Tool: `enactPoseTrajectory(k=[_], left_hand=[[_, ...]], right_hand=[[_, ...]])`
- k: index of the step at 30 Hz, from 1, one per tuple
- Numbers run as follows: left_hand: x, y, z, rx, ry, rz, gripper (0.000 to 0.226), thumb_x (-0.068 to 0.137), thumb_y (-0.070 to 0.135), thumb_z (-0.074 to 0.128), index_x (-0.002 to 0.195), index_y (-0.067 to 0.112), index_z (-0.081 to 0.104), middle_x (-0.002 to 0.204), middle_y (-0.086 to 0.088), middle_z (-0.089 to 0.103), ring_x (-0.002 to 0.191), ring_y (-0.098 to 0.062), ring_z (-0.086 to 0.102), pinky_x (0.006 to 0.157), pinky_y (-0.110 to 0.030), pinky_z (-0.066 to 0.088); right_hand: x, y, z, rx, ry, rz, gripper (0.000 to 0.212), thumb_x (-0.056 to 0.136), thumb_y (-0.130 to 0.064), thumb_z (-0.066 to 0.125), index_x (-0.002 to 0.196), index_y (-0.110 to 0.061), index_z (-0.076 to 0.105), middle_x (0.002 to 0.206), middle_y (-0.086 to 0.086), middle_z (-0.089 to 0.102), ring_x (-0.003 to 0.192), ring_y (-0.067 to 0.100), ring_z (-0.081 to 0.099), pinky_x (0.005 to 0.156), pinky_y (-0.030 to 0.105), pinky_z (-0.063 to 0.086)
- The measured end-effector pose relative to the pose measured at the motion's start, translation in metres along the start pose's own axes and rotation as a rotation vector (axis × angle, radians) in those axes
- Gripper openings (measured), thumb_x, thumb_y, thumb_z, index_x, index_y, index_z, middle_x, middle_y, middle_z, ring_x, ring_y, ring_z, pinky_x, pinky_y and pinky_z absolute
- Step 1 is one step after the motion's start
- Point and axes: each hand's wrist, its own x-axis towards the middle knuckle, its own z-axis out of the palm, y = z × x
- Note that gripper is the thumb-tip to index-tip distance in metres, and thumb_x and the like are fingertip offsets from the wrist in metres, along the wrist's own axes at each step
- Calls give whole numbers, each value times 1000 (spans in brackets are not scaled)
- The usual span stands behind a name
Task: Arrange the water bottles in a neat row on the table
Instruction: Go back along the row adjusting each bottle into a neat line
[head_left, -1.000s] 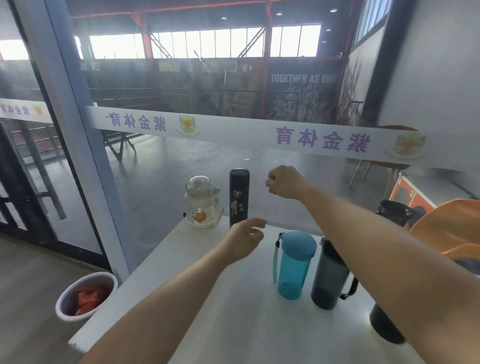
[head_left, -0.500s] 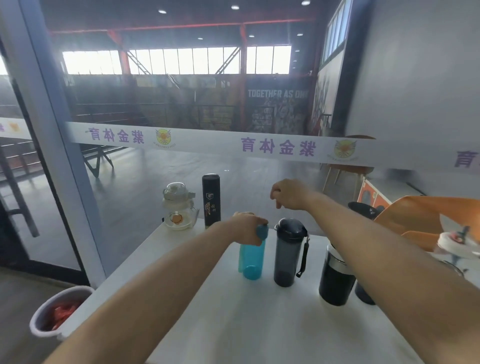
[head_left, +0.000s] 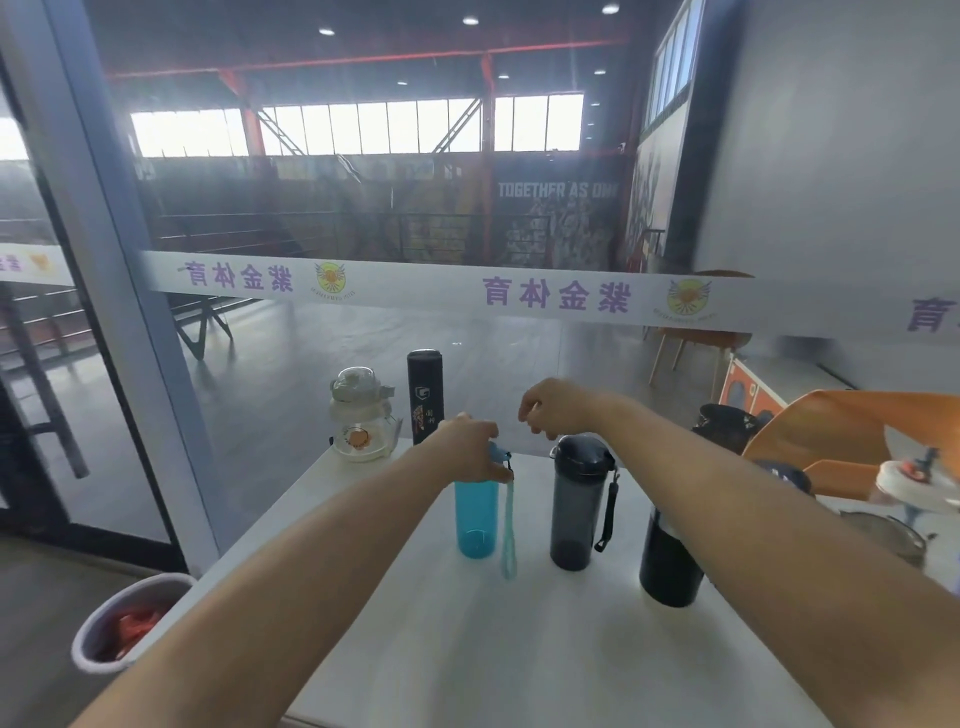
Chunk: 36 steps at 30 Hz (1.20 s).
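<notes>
Compared with the view one second before, my left hand (head_left: 470, 449) had gone from hovering open above the counter to closing over the lid of the translucent blue plastic bottle (head_left: 476, 514). The grip was top-down, with the pale blue wrist strap (head_left: 508, 525) hanging free down the bottle's side. The bottle stood upright on the white counter (head_left: 519, 649), base in contact as far as I could tell.

My right hand (head_left: 553, 413) hung loosely curled above the counter at 12 o'clock from the smoky grey translucent bottle with a flip lid (head_left: 576, 501). It held nothing.

Reading from the blue bottle, the grey bottle stood at 3 o'clock, close but apart. The glossy black cylindrical tumbler (head_left: 667, 558) stood further along that line, slightly nearer me. The tall black flask (head_left: 425, 397) and the squat clear jug with a white lid (head_left: 361, 415) stood together at 11 o'clock, at the far counter edge.

Judgement: three bottles already formed a rough row; the grip suggested that a repositioning of the blue one was about to begin.

The counter was smooth and pale. It abutted a glass partition carrying a white banner (head_left: 467, 291), with a large hall behind. A white waste bin (head_left: 130, 621) sat on the floor at 8 o'clock.
</notes>
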Motion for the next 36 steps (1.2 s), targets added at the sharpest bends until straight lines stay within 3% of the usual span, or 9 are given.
enactPoseTrajectory(k=[3, 8, 11, 13, 18, 24, 31, 36], left_hand=[[2, -12, 3, -100, 2, 34, 76, 77, 49, 79, 139, 21, 46, 132, -7, 50, 107, -22, 54, 94, -33, 51], [-2, -40, 4, -165, -94, 71, 98, 74, 42, 84, 150, 29, 25, 148, -4, 39, 124, -24, 48, 105, -39, 45], [-5, -57, 7, -159, -159, 47, 102, 75, 42, 83, 153, 30, 19, 149, -4, 37, 127, -24, 47, 108, -42, 43], [-7, -65, 12, -125, -153, 36, 96, 76, 42, 82, 152, 28, 24, 145, -3, 43, 124, -22, 49, 106, -39, 46], [-4, -69, 30, -305, -64, 14, 71, 81, 39, 79, 139, 23, 43, 131, 0, 58, 109, -17, 58, 97, -35, 52], [10, -66, 54, -450, 58, -43, 64, 85, 37, 74, 140, 20, 45, 127, 1, 61, 101, -16, 63, 91, -31, 55], [42, -73, 87, -509, 50, -39, 74, 93, 33, 65, 155, 27, 24, 149, 2, 47, 123, -19, 57, 100, -35, 51], [70, -87, 105, -445, 63, -90, 71, 98, 37, 56, 156, 37, 13, 151, 4, 44, 127, -16, 55, 101, -33, 48]], right_hand=[[5, -2, 13, -62, -99, -18, 37, 91, -18, 62, 128, -25, 63, 122, -1, 64, 98, 15, 65, 95, 34, 54], [6, -11, 27, -90, -102, -113, 54, 89, -36, 71, 139, -27, 53, 134, -1, 60, 116, 19, 57, 101, 33, 47], [11, -19, 34, -74, -143, -133, 63, 86, -50, 71, 141, -29, 50, 138, -1, 56, 119, 20, 54, 103, 36, 44], [16, -25, 42, -102, -143, -148, 63, 85, -53, 71, 139, -27, 51, 135, 1, 60, 111, 17, 57, 99, 32, 45], [28, -32, 65, -57, -83, -175, 61, 80, -40, 81, 130, -24, 51, 124, 4, 62, 98, 20, 62, 89, 30, 57], [49, -23, 68, -6, 27, -148, 55, 80, -33, 82, 126, -24, 52, 124, 5, 61, 99, 20, 62, 87, 28, 57], [99, -7, 64, 83, 43, -5, 52, 85, -24, 78, 129, -25, 51, 131, 6, 56, 109, 23, 60, 96, 34, 56], [141, 0, 59, 118, 31, 39, 51, 88, -20, 75, 131, -27, 50, 133, 5, 54, 113, 21, 58, 100, 35, 52]])
